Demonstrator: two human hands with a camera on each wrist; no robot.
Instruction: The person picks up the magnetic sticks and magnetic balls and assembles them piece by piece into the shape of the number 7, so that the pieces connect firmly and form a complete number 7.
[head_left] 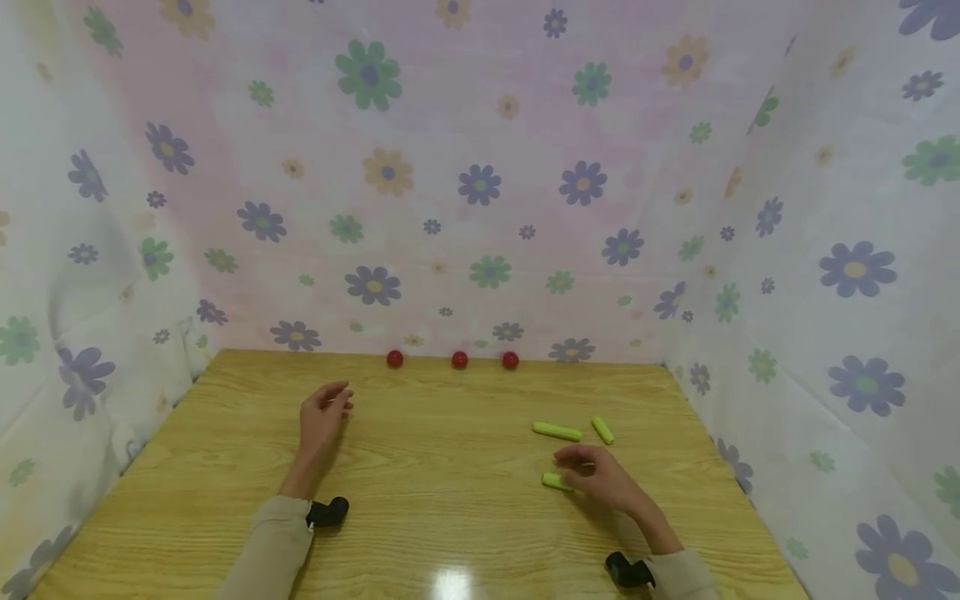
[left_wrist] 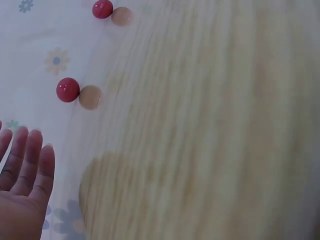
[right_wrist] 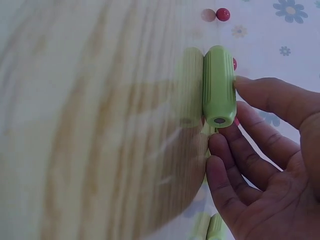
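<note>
Head view: green stick [head_left: 553, 481], one, nearer counter's [head_left: 435, 517] right edge than left, partly beneath right hand [head_left: 600, 479]; fingers parted, thumb contact uncertain. Left hand [head_left: 321, 427]: loose, empty, nearer left edge. Hazard: off-centre thumb nudge could roll stick away.

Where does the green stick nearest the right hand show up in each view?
Head: green stick lower right, partly hidden by the right hand.
Left wrist: not in it.
Right wrist: right of centre, slightly high, beside the thumb.
Shared landmark: red balls, at least one in every view.
</note>
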